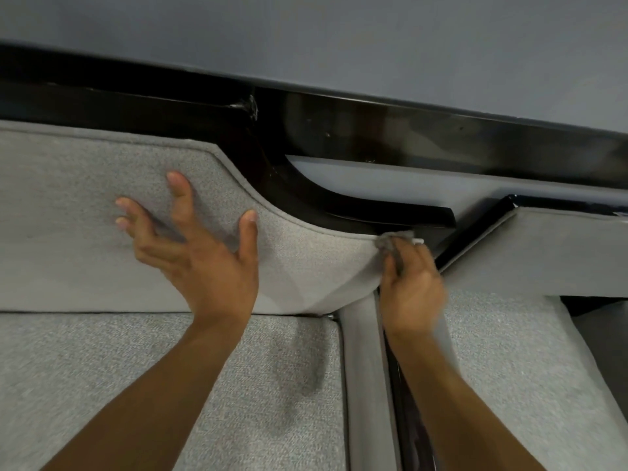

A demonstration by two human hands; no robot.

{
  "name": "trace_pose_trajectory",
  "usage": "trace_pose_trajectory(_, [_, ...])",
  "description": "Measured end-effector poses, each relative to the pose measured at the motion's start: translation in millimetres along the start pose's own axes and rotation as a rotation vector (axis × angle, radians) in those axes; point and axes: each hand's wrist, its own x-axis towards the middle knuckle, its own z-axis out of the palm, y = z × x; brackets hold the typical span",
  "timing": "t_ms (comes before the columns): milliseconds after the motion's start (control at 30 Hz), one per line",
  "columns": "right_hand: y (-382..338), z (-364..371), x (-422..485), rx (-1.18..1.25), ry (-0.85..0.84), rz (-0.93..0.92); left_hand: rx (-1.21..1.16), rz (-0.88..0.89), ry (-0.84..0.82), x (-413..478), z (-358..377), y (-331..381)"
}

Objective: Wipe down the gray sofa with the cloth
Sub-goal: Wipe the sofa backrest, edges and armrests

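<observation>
The gray sofa fills the lower part of the view, with a speckled fabric backrest (85,205) and seat cushion (119,375). My left hand (193,239) rests against the backrest with its fingers spread and nothing in it. My right hand (407,283) is closed on a small gray cloth (390,239), pressed to the low right corner of the backrest where the piped edge meets the black frame. That hand is blurred. Most of the cloth is hidden inside the fist.
A glossy black frame (306,178) curves behind the backrest and runs along the blue-gray wall (339,39). A second gray seat (509,385) lies to the right, across a dark gap (404,419). A darker patch (299,368) marks the left seat cushion.
</observation>
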Motion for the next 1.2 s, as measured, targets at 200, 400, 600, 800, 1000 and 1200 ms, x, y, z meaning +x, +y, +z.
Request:
trace_pose_trajectory(200, [-46.5, 18.2, -13.9, 0.090, -0.093, -0.252, 0.023, 0.037, 0.027, -0.6, -1.7, -2.6])
trace_pose_trajectory(400, [31.0, -11.5, 2.0, 0.005, -0.044, 0.160, 0.043, 0.025, 0.006, -0.2, 0.1, -1.4])
trace_pose_trajectory(600, [-63.4, 5.2, -21.9, 0.397, -0.100, 0.071, 0.061, 0.008, -0.008, 0.2, -5.0, 0.9])
trace_pose_trajectory(800, [-89.8, -2.3, 11.7, 0.369, -0.147, -0.036, 0.052, 0.013, -0.040, -1.4, -6.4, -4.7])
trace_pose_trajectory(1000, [-116.1, -10.7, 29.9, 0.423, -0.335, 0.080, 0.043, 0.017, -0.029, -3.1, -8.3, -3.5])
trace_pose_trajectory(1200, [-184.0, -22.6, 31.6, 0.799, -0.230, -0.031, 0.055, 0.007, -0.065, -4.4, -11.6, -2.6])
